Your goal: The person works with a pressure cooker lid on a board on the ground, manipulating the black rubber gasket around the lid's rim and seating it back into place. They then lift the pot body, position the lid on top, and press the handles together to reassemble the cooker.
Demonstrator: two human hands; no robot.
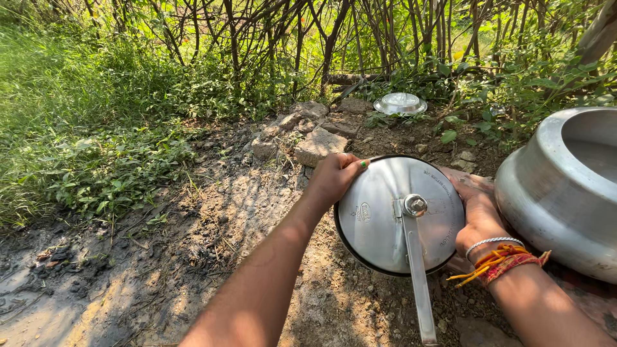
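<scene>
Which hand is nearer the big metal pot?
Right. The right hand grips the lid's right edge, just beside the pot. The left hand holds the lid's upper-left edge, with the whole lid between it and the pot.

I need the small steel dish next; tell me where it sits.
The small steel dish lies upside down on the ground at top centre of the head view, beyond the stones, under the bushes.

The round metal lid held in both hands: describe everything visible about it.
The lid is a round, dull-shiny steel disc with a dark rim, a small knob at its centre and a long flat metal handle running down toward the camera. It is tilted, face up, above bare soil. The left hand grips its upper-left edge; the right hand holds its right edge.
</scene>
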